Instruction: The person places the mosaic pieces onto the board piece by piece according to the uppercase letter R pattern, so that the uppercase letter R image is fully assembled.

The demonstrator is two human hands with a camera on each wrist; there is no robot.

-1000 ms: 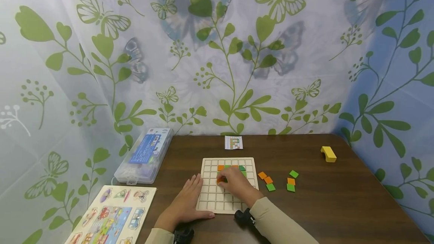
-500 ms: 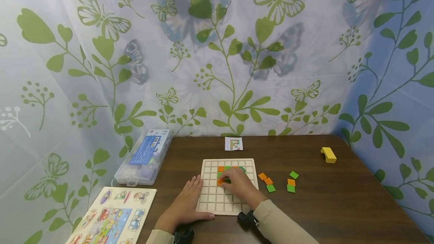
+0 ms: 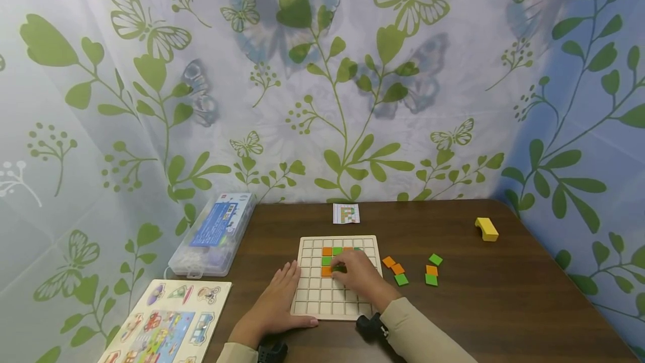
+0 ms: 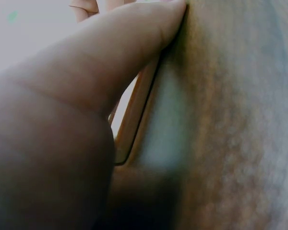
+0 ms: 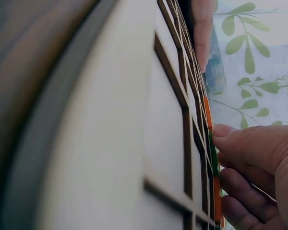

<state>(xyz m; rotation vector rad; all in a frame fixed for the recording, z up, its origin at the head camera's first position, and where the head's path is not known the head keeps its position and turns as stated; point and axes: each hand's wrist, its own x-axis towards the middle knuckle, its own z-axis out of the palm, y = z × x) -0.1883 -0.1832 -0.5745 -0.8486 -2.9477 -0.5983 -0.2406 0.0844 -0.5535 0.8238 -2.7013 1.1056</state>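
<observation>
A pale wooden grid board [image 3: 314, 296] lies on the dark table, with several orange and green square tiles set in its upper middle cells. My right hand [image 3: 361, 273] is over these tiles, fingers curled, its thumb and fingers at a green tile [image 5: 214, 155] beside an orange tile [image 3: 326, 271]. In the right wrist view the thumb tip [image 5: 224, 131] meets the green tile's edge. The hand covers some tiles from the head view. My left hand [image 3: 274, 304] rests with extended fingers along the board's left edge, its thumb by the front left corner.
Loose orange and green tiles [image 3: 401, 279] lie right of the board. Behind it is a small pattern card [image 3: 346, 213]. A yellow block [image 3: 486, 229] stands at far right. On the left are a clear plastic case [image 3: 214, 234] and a picture puzzle board [image 3: 168, 318].
My right hand has shifted slightly to the right, uncovering the orange tile and the green one above it on the board's left side. My left hand stays in place.
</observation>
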